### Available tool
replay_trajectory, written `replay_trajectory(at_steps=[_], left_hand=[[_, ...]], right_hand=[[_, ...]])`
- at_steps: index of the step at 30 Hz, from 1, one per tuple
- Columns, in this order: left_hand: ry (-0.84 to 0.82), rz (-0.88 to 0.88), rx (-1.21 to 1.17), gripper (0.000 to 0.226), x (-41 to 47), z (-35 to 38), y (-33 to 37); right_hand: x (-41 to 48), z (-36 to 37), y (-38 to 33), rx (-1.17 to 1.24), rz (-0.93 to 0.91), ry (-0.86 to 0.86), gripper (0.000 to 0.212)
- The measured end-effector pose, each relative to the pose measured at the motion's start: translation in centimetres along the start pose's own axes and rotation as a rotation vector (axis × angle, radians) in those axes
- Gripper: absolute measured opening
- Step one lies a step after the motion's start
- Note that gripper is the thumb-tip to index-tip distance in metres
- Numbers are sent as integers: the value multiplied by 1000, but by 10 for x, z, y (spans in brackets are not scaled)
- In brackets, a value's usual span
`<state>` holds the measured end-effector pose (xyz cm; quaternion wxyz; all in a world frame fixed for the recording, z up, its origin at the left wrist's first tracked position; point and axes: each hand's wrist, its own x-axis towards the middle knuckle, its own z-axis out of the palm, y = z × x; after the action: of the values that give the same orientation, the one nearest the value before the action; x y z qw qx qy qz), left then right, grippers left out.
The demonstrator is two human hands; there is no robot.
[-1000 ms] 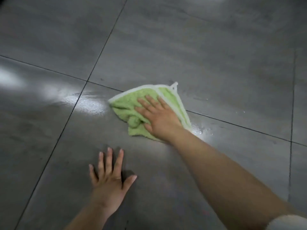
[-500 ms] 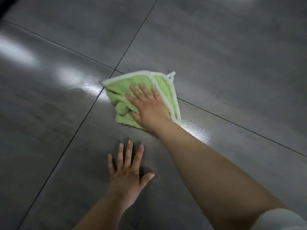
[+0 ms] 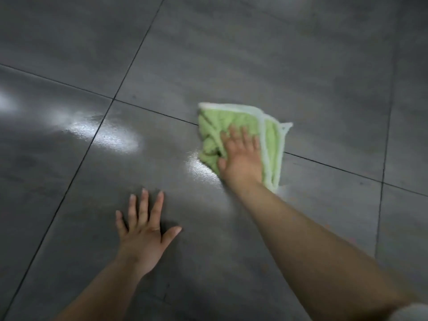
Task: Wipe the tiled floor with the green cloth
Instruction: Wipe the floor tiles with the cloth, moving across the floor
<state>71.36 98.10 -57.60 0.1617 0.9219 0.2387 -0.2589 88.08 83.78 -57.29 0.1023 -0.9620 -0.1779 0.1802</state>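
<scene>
A green cloth (image 3: 271, 137) with a white hem lies bunched on the dark grey tiled floor (image 3: 231, 54), straddling a grout line. My right hand (image 3: 242, 156) presses flat on the cloth with straight, spread fingers, arm stretched forward. My left hand (image 3: 144, 230) rests palm down on the floor nearer to me, fingers spread, holding nothing. The part of the cloth under my right palm is hidden.
Large grey tiles with dark grout lines fill the view. Wet, shiny patches (image 3: 115, 135) reflect light to the left of the cloth, and another sheen (image 3: 203, 170) lies just beside my right wrist.
My right hand has slid the cloth to the right, off the grout crossing and along the grout line. The wet sheen now lies left of the cloth. My left hand stays planted.
</scene>
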Motion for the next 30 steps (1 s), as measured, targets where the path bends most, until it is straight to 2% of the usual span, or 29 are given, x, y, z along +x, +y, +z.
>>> replay_trajectory(at_steps=[2, 4, 5, 6, 8, 11, 12, 14, 18, 21, 24, 25, 27, 28, 29, 30], left_hand=[[79, 23, 0, 126, -2, 4, 1], [159, 188, 104, 99, -3, 4, 7], [112, 254, 161, 85, -3, 0, 15], [59, 299, 227, 77, -4, -2, 26], [-3, 370, 279, 78, -5, -1, 49], [-87, 424, 297, 113, -1, 4, 92], [-149, 398, 289, 111, -3, 3, 97], [-229, 335, 381, 100, -5, 3, 105], [-225, 293, 403, 97, -5, -1, 109], [-200, 302, 324, 101, -9, -1, 111], [-145, 283, 212, 132, -10, 5, 108], [-121, 307, 202, 129, -8, 9, 105], [-53, 453, 271, 102, -5, 14, 106], [-81, 492, 315, 88, -5, 14, 111], [-86, 540, 342, 83, -4, 15, 119], [-102, 565, 335, 89, -4, 15, 129]], right_hand=[[-18, 7, -13, -32, -261, -129, 62], [-23, 1, 11, -59, -357, -147, 63], [-24, -3, 33, -73, -344, -131, 63], [-26, -9, 59, -58, -296, -92, 63], [-35, -22, 116, -6, -103, -7, 62], [-63, -41, 199, 41, 225, 90, 58], [-70, -45, 216, 57, 307, 116, 59], [-76, -46, 232, 88, 405, 143, 68], [-66, -36, 206, 130, 494, 174, 56], [-71, -18, 154, 162, 295, 121, 57], [-95, 6, 105, 77, 72, 78, 70], [-103, 10, 104, 40, 50, 69, 67], [-117, 12, 127, -31, -1, 61, 61], [-127, 13, 148, -68, 7, 64, 61], [-138, 11, 173, -90, 55, 98, 62], [-151, 7, 197, -90, 150, 133, 64]])
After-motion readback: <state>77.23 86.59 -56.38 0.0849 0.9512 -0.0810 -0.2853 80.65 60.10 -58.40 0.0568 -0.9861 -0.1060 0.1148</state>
